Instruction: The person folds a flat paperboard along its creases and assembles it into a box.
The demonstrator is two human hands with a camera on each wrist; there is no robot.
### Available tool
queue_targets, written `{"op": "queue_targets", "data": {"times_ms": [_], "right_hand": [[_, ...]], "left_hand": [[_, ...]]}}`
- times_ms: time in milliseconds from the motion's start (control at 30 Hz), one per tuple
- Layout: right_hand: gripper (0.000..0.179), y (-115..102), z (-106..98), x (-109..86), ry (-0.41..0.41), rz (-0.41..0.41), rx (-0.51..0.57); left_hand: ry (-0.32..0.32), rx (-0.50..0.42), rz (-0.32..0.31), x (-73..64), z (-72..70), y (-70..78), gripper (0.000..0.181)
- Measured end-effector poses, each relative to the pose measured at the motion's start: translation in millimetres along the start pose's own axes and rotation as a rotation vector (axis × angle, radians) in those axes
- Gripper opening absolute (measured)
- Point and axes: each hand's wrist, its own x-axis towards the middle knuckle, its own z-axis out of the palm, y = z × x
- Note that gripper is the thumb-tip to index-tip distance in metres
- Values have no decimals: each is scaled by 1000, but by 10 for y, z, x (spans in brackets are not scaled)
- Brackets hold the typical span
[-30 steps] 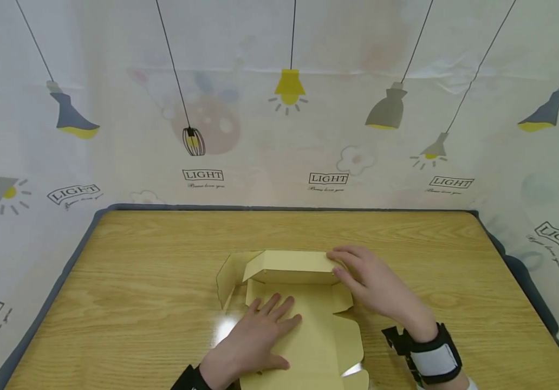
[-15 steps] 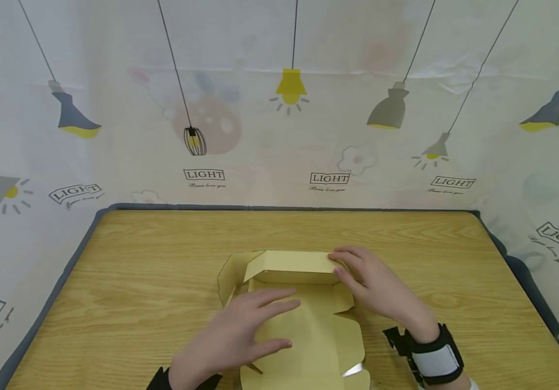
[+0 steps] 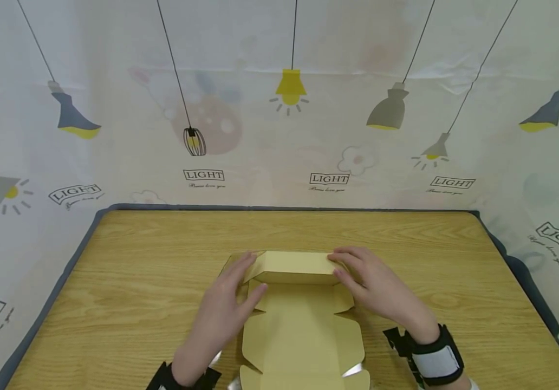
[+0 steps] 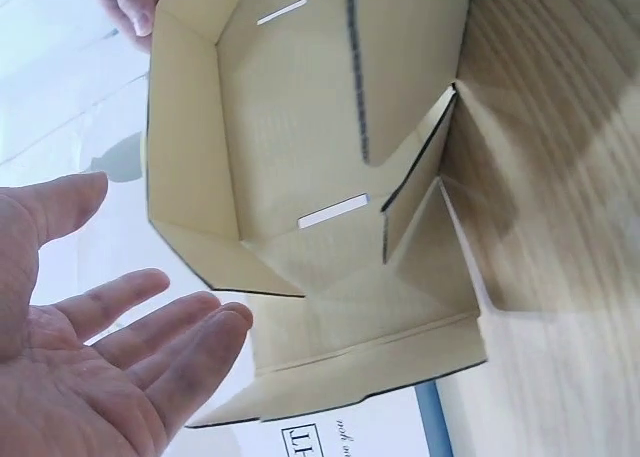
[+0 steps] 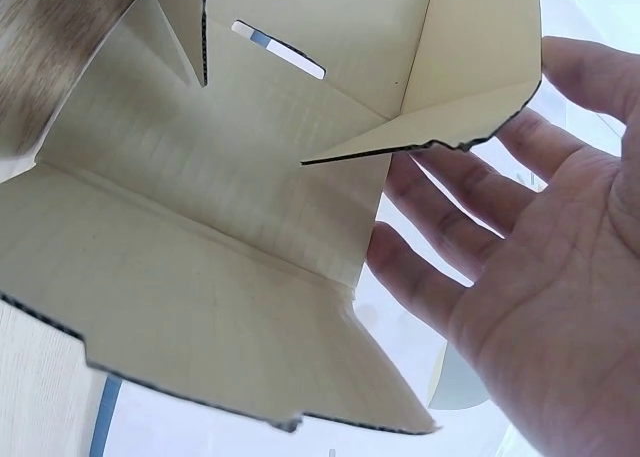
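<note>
A partly folded yellow-beige cardboard box point(image 3: 299, 336) lies on the table, its far panel raised and the top strip point(image 3: 299, 262) bent toward me. My right hand point(image 3: 374, 284) holds the right end of that raised panel, thumb in front and fingers behind, as the right wrist view shows point(image 5: 540, 207). By the panel's left end is my left hand point(image 3: 223, 306), fingers extended and thumb apart. In the left wrist view, this hand point(image 4: 110, 347) appears beside the bent strip, with a visible gap between thumb and fingers. Slots show in the raised panel point(image 4: 270, 107).
The wooden table point(image 3: 143, 271) spreads around the box on both sides. A white cloth backdrop point(image 3: 270, 124) printed with lamps rises beyond the table's far edge. Side flaps point(image 3: 350, 338) stick out along the box's base.
My left hand has lifted off the base of the box and moved away from me to the left end of the raised panel. The right hand stays at the right end.
</note>
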Motion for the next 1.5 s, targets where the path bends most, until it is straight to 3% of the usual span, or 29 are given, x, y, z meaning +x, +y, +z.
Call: {"op": "queue_targets", "data": {"times_ms": [133, 333, 767, 1167, 1500], "right_hand": [[38, -5, 1, 0, -3, 0, -7], [38, -11, 9, -3, 1, -8, -24], [36, -32, -4, -26, 4, -36, -55], [37, -103, -36, -50, -34, -31, -69], [38, -110, -30, -47, -47, -27, -79]], "left_hand": [[-38, 19, -55, 21, 47, -38, 58], [-59, 54, -69, 37, 120, -93, 56], [-72, 108, -51, 23, 161, -80, 49], [-124, 222, -68, -35, 221, -18, 66], [-112, 200, -65, -56, 243, -40, 57]]}}
